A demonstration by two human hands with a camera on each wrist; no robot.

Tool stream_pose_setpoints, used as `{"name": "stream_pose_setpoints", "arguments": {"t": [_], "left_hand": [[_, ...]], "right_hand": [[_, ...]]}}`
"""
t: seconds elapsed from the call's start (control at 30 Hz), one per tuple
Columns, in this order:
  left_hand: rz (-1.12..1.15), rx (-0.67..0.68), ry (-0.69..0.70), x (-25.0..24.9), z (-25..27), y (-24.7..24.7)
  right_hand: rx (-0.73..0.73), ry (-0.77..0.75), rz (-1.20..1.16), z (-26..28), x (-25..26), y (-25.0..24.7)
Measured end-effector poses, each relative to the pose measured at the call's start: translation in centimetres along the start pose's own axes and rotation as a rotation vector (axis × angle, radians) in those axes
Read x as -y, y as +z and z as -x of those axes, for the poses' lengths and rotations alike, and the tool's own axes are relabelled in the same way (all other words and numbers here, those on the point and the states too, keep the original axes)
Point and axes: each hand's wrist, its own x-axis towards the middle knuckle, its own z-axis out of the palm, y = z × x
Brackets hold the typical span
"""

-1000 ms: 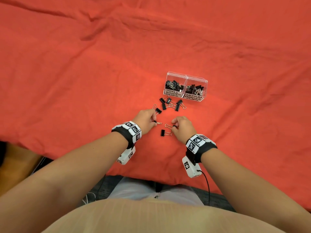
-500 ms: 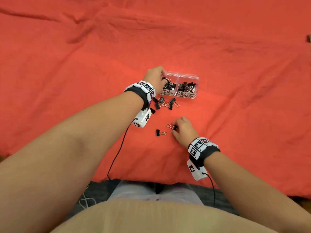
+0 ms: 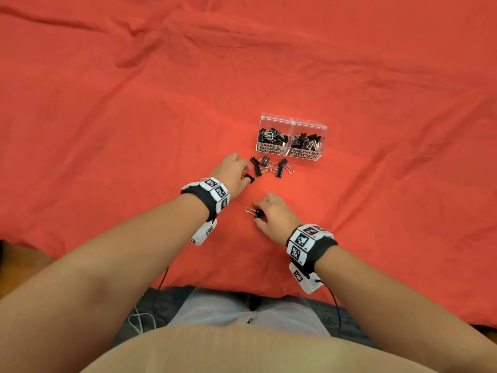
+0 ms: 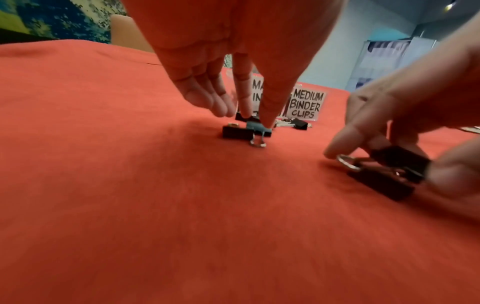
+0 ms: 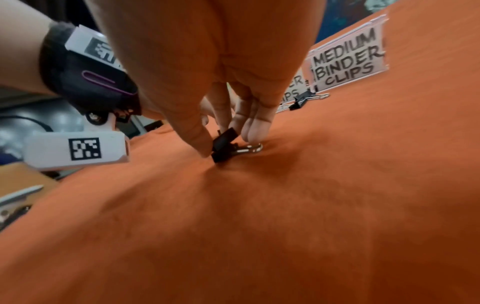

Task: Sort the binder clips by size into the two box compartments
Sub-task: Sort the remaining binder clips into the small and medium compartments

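Observation:
A clear two-compartment box (image 3: 291,122) stands on the red cloth, its left half labelled small and its right half (image 4: 306,105) medium; both hold black binder clips. Several loose clips (image 3: 270,166) lie just in front of it. My left hand (image 3: 243,175) reaches down at the pile's near-left edge with straight fingers, the thumb tip (image 4: 267,123) touching one clip (image 4: 257,131). Nearer to me, my right hand (image 3: 259,214) pinches a black clip (image 5: 225,136) between thumb and fingers. A second clip (image 4: 381,185) lies right under it on the cloth.
The red cloth (image 3: 134,130) is wrinkled and covers the whole surface, its near edge hanging just before my lap. Both wrists wear marker bands with a cable trailing back to me. Dark floor and a wooden patch show at the lower left.
My left hand carried a clip up to the small compartment, then came back down to the loose pile without it. My right hand stayed by the two near clips and took hold of one.

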Motion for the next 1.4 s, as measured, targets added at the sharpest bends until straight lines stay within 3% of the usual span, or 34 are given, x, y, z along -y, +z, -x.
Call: {"name": "stream_pose_setpoints", "arguments": {"t": [0.3,0.47,0.9,1.03,1.17,1.23,1.33,1.4], "left_hand": [[-0.039,-0.064,-0.028,-0.5,1.6,2.2],[0.015,-0.052,0.020,-1.3,1.6,2.2],[0.071,-0.004,0.068,-2.4,1.9,1.6],[0.073,0.004,0.062,-2.3,1.7,1.4],[0.092,0.012,0.053,-2.2,1.5,1.3],[0.117,0.028,0.053,-2.3,1.3,1.2],[0.174,0.043,0.068,-2.6,0.9,0.9],[0.214,0.033,0.101,-3.3,0.6,0.4]], "right_hand": [[-0.067,0.036,-0.008,0.0,-0.6,-0.5],[-0.153,0.177,-0.172,-0.5,-2.0,-2.5],[-0.507,0.239,-0.071,-4.7,-4.2,-15.3],[-0.397,0.308,0.026,-6.5,-4.6,-15.5],[-0.469,0.207,0.024,-5.7,-3.6,-14.0],[-0.374,0.178,0.086,-4.8,-3.3,-12.2],[-0.204,0.279,0.284,-3.9,-4.2,-9.5],[-0.153,0.345,0.294,-3.7,-5.1,-8.4]]}}
